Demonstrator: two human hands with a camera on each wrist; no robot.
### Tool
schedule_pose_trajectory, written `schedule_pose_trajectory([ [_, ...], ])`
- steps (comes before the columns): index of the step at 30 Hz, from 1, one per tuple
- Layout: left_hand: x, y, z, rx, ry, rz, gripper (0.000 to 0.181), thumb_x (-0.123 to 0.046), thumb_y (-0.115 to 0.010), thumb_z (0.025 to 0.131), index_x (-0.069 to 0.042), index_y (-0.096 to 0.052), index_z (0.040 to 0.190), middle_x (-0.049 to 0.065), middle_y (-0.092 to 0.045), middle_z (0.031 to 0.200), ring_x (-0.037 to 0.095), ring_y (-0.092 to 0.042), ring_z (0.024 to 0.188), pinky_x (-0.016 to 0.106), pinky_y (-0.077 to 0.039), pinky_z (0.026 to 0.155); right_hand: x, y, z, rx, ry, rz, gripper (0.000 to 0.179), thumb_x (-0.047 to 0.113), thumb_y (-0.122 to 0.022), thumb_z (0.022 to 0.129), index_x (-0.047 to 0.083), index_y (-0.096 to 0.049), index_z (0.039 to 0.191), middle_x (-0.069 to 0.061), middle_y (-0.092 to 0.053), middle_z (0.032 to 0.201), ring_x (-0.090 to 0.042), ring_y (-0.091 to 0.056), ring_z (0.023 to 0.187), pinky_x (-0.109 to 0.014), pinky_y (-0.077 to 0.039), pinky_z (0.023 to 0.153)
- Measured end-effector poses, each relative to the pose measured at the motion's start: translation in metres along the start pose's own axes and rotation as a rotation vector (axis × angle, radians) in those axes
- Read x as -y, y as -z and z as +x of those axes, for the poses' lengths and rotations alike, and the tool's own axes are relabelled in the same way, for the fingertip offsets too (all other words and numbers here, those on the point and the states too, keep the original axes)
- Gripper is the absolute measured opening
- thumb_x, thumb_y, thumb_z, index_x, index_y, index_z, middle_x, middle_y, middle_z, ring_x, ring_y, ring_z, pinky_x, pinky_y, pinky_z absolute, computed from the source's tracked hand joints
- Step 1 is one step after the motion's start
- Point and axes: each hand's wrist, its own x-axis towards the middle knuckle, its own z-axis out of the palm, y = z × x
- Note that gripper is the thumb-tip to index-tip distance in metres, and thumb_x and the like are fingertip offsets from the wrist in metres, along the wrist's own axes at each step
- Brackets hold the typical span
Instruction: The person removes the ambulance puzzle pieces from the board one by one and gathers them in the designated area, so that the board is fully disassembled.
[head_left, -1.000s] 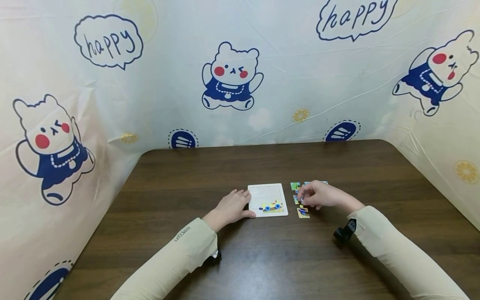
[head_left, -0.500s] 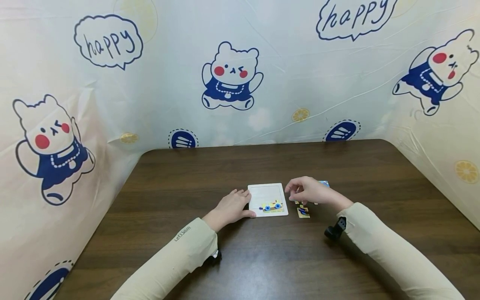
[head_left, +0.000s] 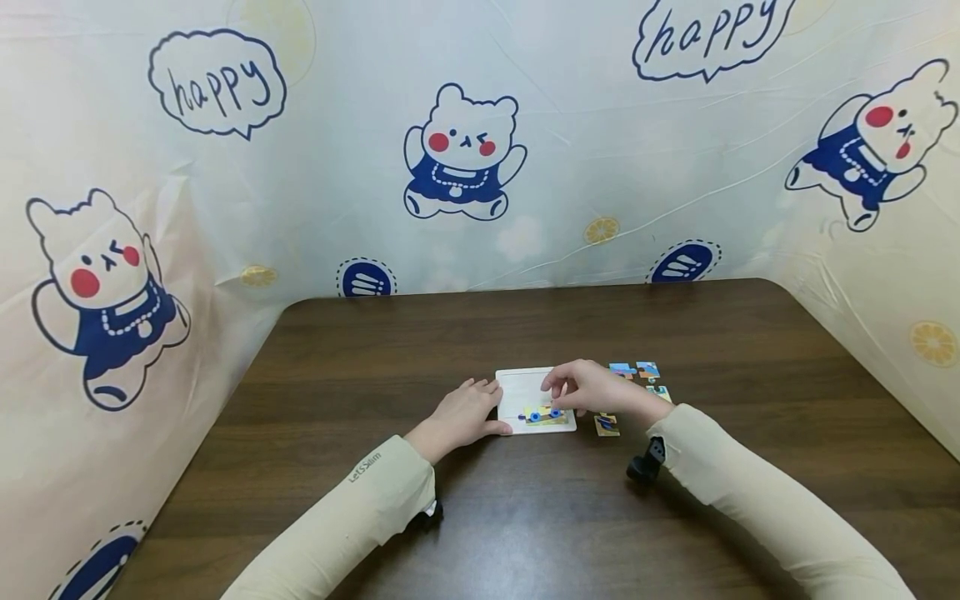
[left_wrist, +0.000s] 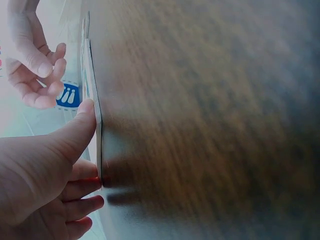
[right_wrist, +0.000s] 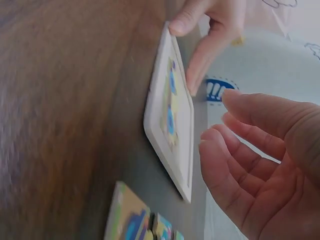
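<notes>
My left hand (head_left: 461,417) rests at the left edge of a white puzzle tray (head_left: 519,386). The left wrist view shows its thumb on the tray's near side and its fingers along the edge. A joined strip of yellow and blue puzzle pieces (head_left: 542,415) lies in the tray's lower right part. Over the tray's right side hovers my right hand (head_left: 587,385). In the right wrist view its thumb and bent fingers (right_wrist: 215,145) stand apart, with no piece visible between them. The right hand covers part of the tray and some table beyond it.
Several loose puzzle pieces lie right of the tray: a yellow one (head_left: 607,426) in front, blue ones (head_left: 647,369) behind, and a partly covered one (head_left: 660,392). The brown table (head_left: 420,342) ends at a printed cloth backdrop (head_left: 322,192).
My right hand has moved left from the loose pieces to above the tray's right side, uncovering pieces at the back right. The left hand and the tray have stayed in place.
</notes>
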Motion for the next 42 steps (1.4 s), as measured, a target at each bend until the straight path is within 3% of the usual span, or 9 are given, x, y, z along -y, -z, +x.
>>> schedule_pose_trajectory([
  [8,0.001,-0.001,0.001,-0.009,-0.013,-0.009,0.063,-0.047,-0.064,0.081,0.002,-0.056,0.119,0.017,-0.053,0.126,0.031,-0.049,0.116,0.043,-0.033,0.1,0.001,-0.011,0.008,0.043,0.034,-0.017,0.021,0.003,-0.067,0.082,-0.003,-0.062,0.101,-0.001,-0.054,0.074,-0.01,-0.049,0.056,-0.024,-0.043,0.047],
  [26,0.001,0.001,0.001,-0.006,-0.016,-0.005,0.063,-0.047,-0.063,0.082,0.002,-0.056,0.12,0.017,-0.053,0.126,0.03,-0.049,0.117,0.042,-0.033,0.1,0.001,-0.02,0.015,0.062,-0.082,-0.048,0.01,0.001,-0.069,0.079,0.002,-0.06,0.084,0.0,-0.05,0.064,-0.009,-0.046,0.046,-0.022,-0.04,0.045],
  [42,0.001,0.0,0.001,-0.013,-0.015,-0.012,0.063,-0.047,-0.064,0.081,0.003,-0.056,0.119,0.017,-0.053,0.126,0.031,-0.048,0.117,0.044,-0.032,0.1,0.0,-0.017,0.013,0.033,-0.065,0.086,0.005,-0.002,-0.06,0.087,0.0,-0.055,0.084,-0.005,-0.051,0.071,-0.014,-0.047,0.047,-0.025,-0.042,0.044],
])
